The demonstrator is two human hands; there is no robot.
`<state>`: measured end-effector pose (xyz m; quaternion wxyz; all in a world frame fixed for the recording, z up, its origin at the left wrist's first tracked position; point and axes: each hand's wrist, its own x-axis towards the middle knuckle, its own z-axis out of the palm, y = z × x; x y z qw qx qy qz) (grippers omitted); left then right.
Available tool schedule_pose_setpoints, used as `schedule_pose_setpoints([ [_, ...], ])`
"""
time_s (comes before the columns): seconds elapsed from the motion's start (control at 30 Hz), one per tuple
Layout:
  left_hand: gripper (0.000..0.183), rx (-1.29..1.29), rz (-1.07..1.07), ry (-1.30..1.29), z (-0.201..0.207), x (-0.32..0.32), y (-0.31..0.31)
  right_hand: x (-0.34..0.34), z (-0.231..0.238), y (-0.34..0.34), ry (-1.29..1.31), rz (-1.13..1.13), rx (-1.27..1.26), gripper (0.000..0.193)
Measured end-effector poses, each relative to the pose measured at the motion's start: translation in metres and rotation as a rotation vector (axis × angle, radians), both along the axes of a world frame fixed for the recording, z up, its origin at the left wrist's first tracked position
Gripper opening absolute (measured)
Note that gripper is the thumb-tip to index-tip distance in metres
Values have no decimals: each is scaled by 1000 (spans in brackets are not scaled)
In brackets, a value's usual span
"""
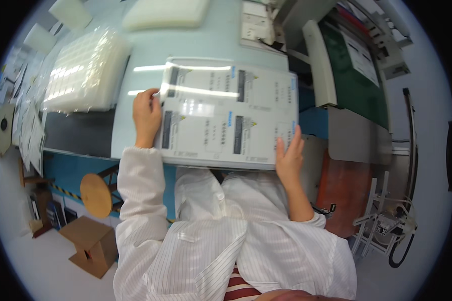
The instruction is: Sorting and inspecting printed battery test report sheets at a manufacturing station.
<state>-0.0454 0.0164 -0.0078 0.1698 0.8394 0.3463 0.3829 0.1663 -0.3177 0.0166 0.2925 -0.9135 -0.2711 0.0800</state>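
A wide, flat stack of glossy printed sheets [201,135] lies at the front of the table, white with grey and black panels and blue marks. Its lower edge reaches the table's front edge, close to my lap. My left hand [147,118] is at the stack's left edge, fingers curled and closed against it. On the opposite side, my right hand [290,158] grips the right edge, thumb on top and fingers along the side. Bright reflections streak across the upper sheet. Whatever the fingers do under the stack is hidden.
Plastic-wrapped white foam blocks [85,70] stand at the left, and a white foam slab [165,14] lies at the far side. A machine with a green belt [354,75] is at the right. Below are a round wooden stool [96,194] and a cardboard box [90,245].
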Motion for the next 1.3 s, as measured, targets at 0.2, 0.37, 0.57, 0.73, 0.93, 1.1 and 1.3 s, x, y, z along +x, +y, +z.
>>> schedule_pose_setpoints([
  [0.2, 16, -87, 4, 28, 12, 7, -7, 4, -4, -6, -72, 21, 68, 69],
  [0.37, 14, -96, 8, -16, 9, 5, -11, 3, -3, -8, -46, 2, 78, 70],
  [0.57, 13, -140, 17, -33, 12, 7, -16, 9, -1, -21, 64, 30, 114, 73],
  [0.73, 13, -160, 26, -70, 9, 3, -12, 8, -1, -49, 207, 107, 312, 84],
  [0.93, 12, -149, 12, -77, 7, 4, -8, 8, 18, -72, 274, 144, 151, 98],
  [1.1, 15, -124, -3, -69, -1, 3, -5, 12, 13, -79, 248, 181, 157, 93],
  [1.3, 16, -132, -33, -77, -2, 7, -9, 14, 6, -78, 245, 79, 317, 68],
])
